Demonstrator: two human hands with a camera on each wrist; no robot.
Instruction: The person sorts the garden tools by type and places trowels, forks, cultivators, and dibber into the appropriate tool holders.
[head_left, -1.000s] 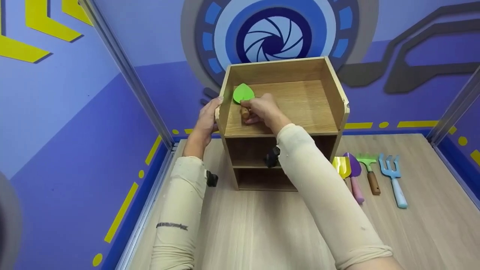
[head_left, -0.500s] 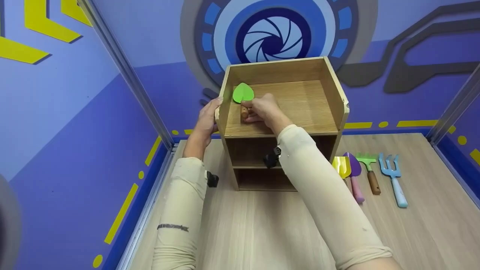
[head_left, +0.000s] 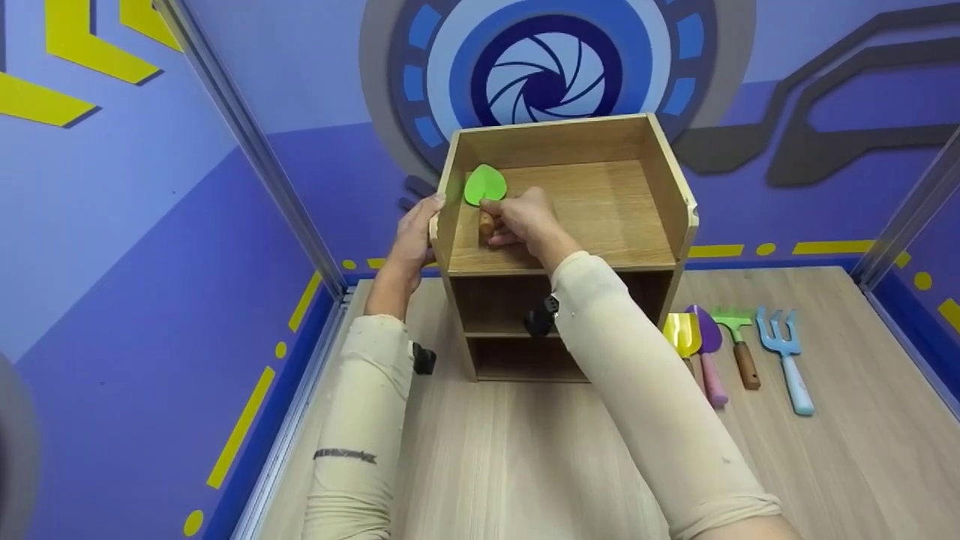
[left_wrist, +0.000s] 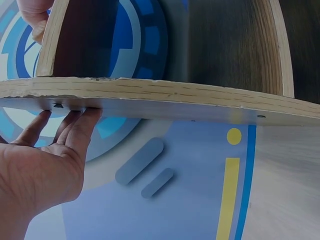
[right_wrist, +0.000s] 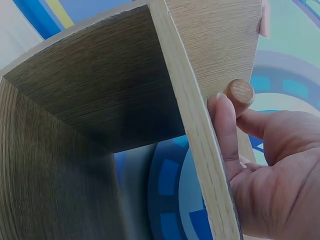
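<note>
On the top board of a small wooden shelf unit (head_left: 604,202), at its left side, lies a toy hand trowel with a green leaf-shaped blade (head_left: 485,184) and a brown handle. My right hand (head_left: 534,219) pinches that handle near the blade. In the right wrist view the handle's round end (right_wrist: 242,92) sticks out between thumb and fingers of the right hand (right_wrist: 280,170), just above the board. My left hand (head_left: 411,238) rests against the unit's outer left side. The left wrist view has the left hand (left_wrist: 47,170) touching the panel with extended fingertips.
Right of the unit, on the wood-look table (head_left: 517,465), lie a yellow tool (head_left: 682,334), a purple trowel with pink handle (head_left: 709,330), a green rake (head_left: 735,321) and a blue fork (head_left: 782,345). Blue printed walls enclose the back and sides.
The trowel and my right hand have shifted very slightly left and away from me on the top board. My left hand stays at the side panel.
</note>
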